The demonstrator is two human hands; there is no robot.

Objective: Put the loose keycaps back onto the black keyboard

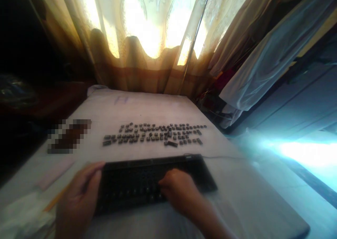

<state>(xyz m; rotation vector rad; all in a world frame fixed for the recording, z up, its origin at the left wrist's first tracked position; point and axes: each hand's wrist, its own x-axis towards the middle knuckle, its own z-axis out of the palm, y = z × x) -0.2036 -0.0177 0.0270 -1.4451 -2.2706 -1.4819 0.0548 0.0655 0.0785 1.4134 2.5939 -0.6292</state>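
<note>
Evidently, loose keys [170, 134] lie beyond a dark keyboard [137, 183]

We see the keyboard lying on the near part of the table [147, 105]. Our left hand [79, 195] is at its left end, loosely curved, thumb apart from the fingers; we cannot tell whether it grips the edge. Our right hand [180, 190] is over it, right of the middle, fingers curled in; blur keeps us from telling whether they pinch anything. Just beyond, the keys lie in rough rows, longer ones at both ends. A cable [226, 157] runs off to the right from the keyboard's far side. To the left we have a pink strip [55, 174], a yellow stick [55, 199] and a white heap [23, 212]. Past the table's far edge hangs a curtain [147, 21].
</note>
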